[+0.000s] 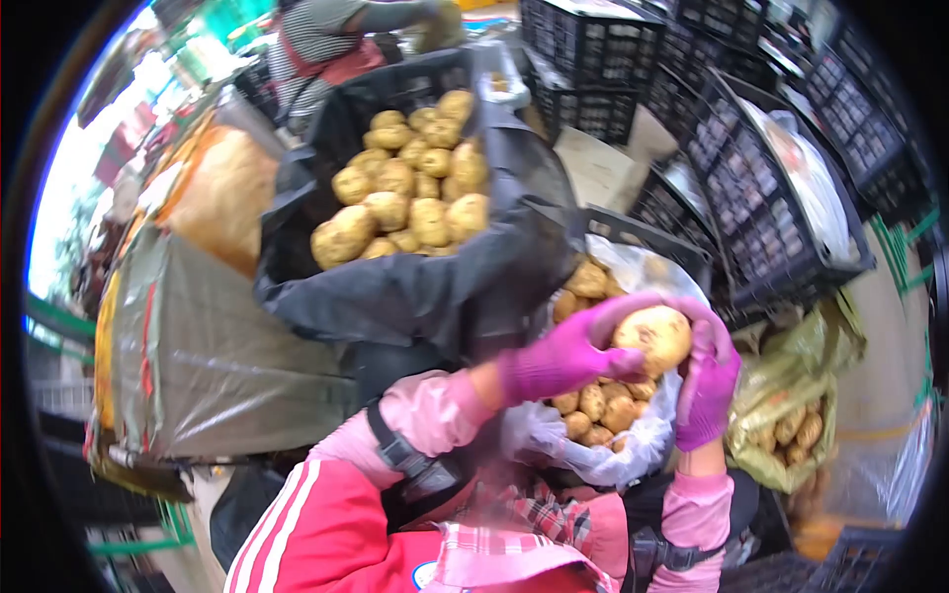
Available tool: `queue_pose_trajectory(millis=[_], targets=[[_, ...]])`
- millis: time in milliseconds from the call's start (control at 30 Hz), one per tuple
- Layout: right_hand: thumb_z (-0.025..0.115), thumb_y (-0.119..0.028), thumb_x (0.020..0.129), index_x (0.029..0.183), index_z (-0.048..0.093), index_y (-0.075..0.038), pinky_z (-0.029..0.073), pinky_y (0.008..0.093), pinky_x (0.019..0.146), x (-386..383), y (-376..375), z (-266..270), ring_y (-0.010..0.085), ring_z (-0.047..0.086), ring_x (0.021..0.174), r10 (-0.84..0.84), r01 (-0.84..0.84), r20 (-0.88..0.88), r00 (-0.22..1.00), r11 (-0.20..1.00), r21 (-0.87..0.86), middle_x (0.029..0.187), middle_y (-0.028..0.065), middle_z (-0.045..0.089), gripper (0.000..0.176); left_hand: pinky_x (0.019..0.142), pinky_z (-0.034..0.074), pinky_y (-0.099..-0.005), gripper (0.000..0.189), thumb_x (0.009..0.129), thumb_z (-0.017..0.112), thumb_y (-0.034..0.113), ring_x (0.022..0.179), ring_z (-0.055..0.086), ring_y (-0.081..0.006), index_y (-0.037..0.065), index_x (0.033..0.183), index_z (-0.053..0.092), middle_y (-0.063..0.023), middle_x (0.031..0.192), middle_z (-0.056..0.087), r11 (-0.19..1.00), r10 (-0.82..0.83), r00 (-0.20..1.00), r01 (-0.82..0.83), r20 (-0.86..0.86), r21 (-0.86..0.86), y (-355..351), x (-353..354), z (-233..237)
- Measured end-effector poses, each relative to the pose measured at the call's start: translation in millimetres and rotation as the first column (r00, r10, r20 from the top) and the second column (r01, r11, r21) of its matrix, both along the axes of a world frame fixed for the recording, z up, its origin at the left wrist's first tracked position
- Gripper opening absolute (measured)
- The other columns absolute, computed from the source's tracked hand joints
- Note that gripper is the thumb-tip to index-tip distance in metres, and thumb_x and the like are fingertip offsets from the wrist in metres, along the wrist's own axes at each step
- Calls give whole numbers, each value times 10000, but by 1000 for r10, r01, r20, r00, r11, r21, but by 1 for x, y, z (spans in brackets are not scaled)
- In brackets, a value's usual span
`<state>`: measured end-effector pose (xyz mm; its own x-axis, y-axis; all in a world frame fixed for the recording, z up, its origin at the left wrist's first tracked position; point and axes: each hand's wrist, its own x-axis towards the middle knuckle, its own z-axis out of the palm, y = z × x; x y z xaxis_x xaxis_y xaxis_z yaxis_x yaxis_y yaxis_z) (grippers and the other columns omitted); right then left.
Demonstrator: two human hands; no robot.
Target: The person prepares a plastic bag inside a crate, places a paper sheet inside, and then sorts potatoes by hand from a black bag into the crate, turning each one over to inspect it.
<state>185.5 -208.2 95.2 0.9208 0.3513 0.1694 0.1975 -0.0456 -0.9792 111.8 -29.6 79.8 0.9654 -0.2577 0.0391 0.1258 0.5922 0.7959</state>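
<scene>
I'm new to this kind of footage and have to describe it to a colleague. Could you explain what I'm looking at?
Of course. There is no machine here: a person works with their own two hands, in purple gloves. The only picture comes from a camera worn on the head, looking forward and down, so you see the person's own arms from above. The dark, curved border frames the view.

The left hand and the right hand hold one large potato between them, above a whitish plastic bag with more potatoes inside. No tabletop shows; things stand around the person instead: a big container lined with dark cloth, full of potatoes, a yellowish bag of potatoes, and black crates. Another person shows partly at the top.
</scene>
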Motion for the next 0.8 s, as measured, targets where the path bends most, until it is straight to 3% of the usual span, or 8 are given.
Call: queue_pose_trajectory(millis=[100, 167, 200, 233, 400, 600, 733, 800], targets=[[467, -351, 1051, 1268, 587, -7, 475, 225, 667, -6, 4, -7, 99, 616, 808, -65, 70, -75, 995, 995, 65, 1058, 67, 680, 424, 1003, 504, -345, 705, 933, 699, 264, 1241, 511, -197, 39, 1500, 347, -111, 1381, 478, 910, 221, 964, -258, 146, 325, 11, -28, 35], [476, -291, 1050, 1353, 508, -7, 522, 289, 925, -9, -1, -5, 198, 644, 1110, -9, 38, -181, 983, 987, 158, 1254, 134, 632, 416, 1096, 408, -373, 630, 924, 645, 115, 1287, 500, -247, 18, 1481, 368, -158, 1435, 453, 731, 432, 833, -548, 346, 407, 42, -63, 61], [474, -290, 1050, 1354, 509, -9, 518, 287, 923, -11, -5, -1, 193, 645, 1099, -14, 46, -183, 983, 984, 170, 1247, 130, 635, 415, 1125, 354, -371, 604, 903, 640, 95, 1328, 483, -281, 3, 1453, 411, -196, 1423, 485, 240, 402, 697, -706, 594, 666, 63, -83, 89], [472, -289, 1050, 1355, 509, -10, 515, 285, 921, -13, -7, 4, 189, 647, 1089, -16, 51, -187, 982, 982, 183, 1240, 126, 638, 415, 1106, 375, -363, 605, 872, 667, 95, 1346, 474, -281, -13, 1425, 446, -206, 1399, 519, 25, 452, 575, -772, 681, 635, 85, -97, 93], [490, -278, 1040, 1324, 531, 19, 516, 305, 928, -18, -15, 16, 215, 653, 1075, -33, 80, -189, 981, 965, 248, 1213, 154, 645, 413, 1096, 400, -362, 480, 942, 613, 171, 1317, 512, -291, 17, 1384, 509, -175, 1374, 554, -568, 164, 665, -541, 729, 621, 210, -150, 102], [480, -260, 1045, 1325, 545, 8, 512, 286, 921, -13, -18, 19, 196, 654, 1066, -34, 90, -182, 983, 945, 314, 1214, 140, 649, 393, 916, 508, -371, 266, 938, 605, 209, 1032, 676, -326, 47, 1123, 708, -183, 1043, 718, -570, 504, 862, 278, 62, 773, 250, -150, 98], [484, -228, 1048, 1295, 577, 2, 531, 281, 903, -10, -23, 19, 195, 679, 1024, -42, 92, -141, 989, 924, 371, 1155, 134, 684, 350, 829, 531, -384, 302, 924, 643, 270, 939, 707, -288, 57, 1131, 700, -170, 1022, 725, -483, 364, 929, 254, -72, 838, 285, -130, 90], [502, -210, 1039, 1261, 600, 8, 544, 267, 873, -8, -29, 24, 189, 692, 978, -43, 124, -191, 981, 893, 433, 1120, 139, 694, 326, 804, 539, -358, 328, 945, 617, 229, 917, 710, -235, 45, 1214, 652, -152, 1075, 720, -748, 167, 920, -116, 354, 654, 237, -120, 96]])
